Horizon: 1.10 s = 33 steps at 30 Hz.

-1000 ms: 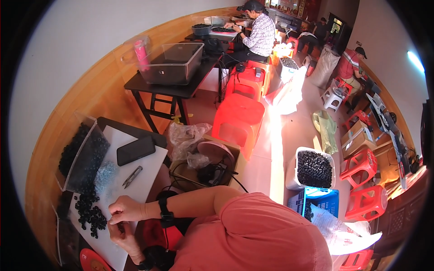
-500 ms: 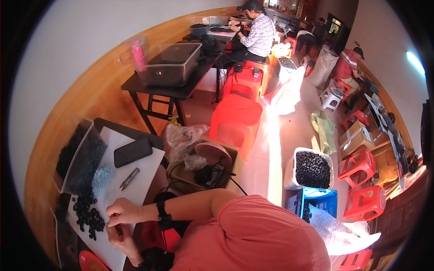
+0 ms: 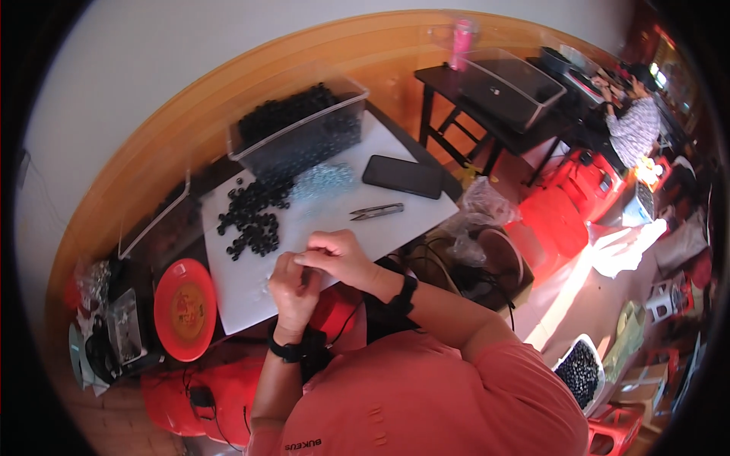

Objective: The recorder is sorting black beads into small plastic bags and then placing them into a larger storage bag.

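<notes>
Meeting fingertip to fingertip above the near edge of a white board [image 3: 247, 295], the left hand [image 3: 293, 292] and the right hand [image 3: 341, 257] stand with fingers curled and drawn in narrow. Whether a piece sits between them cannot be told, since the fingers cover the spot. The black pieces [image 3: 255, 228] lie loose on the board just beyond the left hand, before a clear bin [image 3: 296, 131] heaped with more of the same; small pale-blue pieces [image 3: 325, 181] spread to the right of this pile.

Several faults are possible. Anything small released by a loosened pinch could fall past the board's near edge, the hands being so close to it, and come down on the red stool [image 3: 334, 310] below. The black pieces appear rounded and would probably roll if a knuckle brushed the pile. Since they lie next to the pale-blue pieces with no divider, a sideways sweep could mix the two. A forward push of the right hand might nudge the slim metal tool [image 3: 377, 212], lying unheld beyond it, toward the dark phone [image 3: 403, 176]. At the left, the red plate [image 3: 185, 334] lies just beside the board; a wide swing of the left elbow could knock it from its place by the counter [image 3: 447, 182].
</notes>
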{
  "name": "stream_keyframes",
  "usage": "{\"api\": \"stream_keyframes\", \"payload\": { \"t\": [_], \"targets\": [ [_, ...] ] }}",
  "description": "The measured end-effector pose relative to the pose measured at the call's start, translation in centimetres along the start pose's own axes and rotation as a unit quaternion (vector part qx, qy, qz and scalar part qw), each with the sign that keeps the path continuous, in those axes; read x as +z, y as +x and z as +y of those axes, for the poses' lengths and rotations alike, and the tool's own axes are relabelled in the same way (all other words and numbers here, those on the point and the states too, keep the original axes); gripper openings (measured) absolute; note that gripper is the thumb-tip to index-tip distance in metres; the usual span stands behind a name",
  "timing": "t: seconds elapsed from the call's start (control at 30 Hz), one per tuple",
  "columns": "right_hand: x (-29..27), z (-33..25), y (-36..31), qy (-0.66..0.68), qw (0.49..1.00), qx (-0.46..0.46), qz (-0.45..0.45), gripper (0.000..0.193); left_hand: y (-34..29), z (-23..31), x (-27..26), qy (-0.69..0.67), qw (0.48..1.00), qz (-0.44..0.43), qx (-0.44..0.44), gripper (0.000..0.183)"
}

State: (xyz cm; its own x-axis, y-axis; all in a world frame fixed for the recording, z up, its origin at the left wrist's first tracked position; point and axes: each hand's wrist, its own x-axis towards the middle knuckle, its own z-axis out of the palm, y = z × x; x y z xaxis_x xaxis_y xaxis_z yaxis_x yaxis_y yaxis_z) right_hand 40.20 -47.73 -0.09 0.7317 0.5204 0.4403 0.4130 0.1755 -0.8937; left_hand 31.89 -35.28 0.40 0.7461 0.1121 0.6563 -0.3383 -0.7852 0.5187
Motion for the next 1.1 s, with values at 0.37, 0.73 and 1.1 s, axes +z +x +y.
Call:
{"api": "stream_keyframes", "payload": {
  "t": [0.37, 0.73, 1.1],
  "targets": [
    [-0.25, -0.18, -0.08, 0.026, 0.999, 0.016, -0.009, 0.022, 0.11, -0.12, 0.38, -0.011, 1.000, 0.012, 0.009, 0.017],
    [-0.26, -0.09, 0.01, -0.011, 1.000, 0.004, 0.009, 0.024, -0.11, -0.37, 0.34, -0.004, 1.000, 0.026, 0.009, 0.015],
    [-0.06, -0.45, 0.09, 0.001, 0.998, 0.056, 0.019, 0.021, -0.30, -0.78, 0.11, -0.006, 0.999, 0.045, 0.029, 0.018]
  ]
}}
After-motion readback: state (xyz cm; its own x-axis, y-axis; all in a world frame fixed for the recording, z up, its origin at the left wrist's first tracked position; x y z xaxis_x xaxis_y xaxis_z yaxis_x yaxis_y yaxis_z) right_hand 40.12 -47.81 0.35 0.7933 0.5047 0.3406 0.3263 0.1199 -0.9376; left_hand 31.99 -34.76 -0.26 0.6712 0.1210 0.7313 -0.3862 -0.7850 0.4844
